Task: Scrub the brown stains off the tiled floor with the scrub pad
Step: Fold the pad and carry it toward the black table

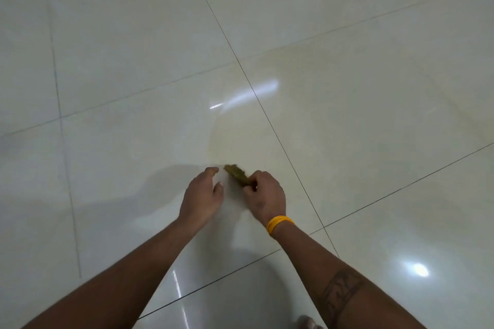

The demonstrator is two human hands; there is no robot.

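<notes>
A greenish-brown scrub pad is pinched by one end in my right hand, above the glossy cream tiled floor. A yellow band circles that wrist. My left hand hovers just left of the pad with its fingers curled apart and nothing in them. The pad is blurred. I cannot make out any brown stain on the tile under my hands.
Dark grout lines cross the floor, one running diagonally past my right hand. Bright light reflections sit on the tiles at the middle and the lower right. A foot shows at the bottom edge.
</notes>
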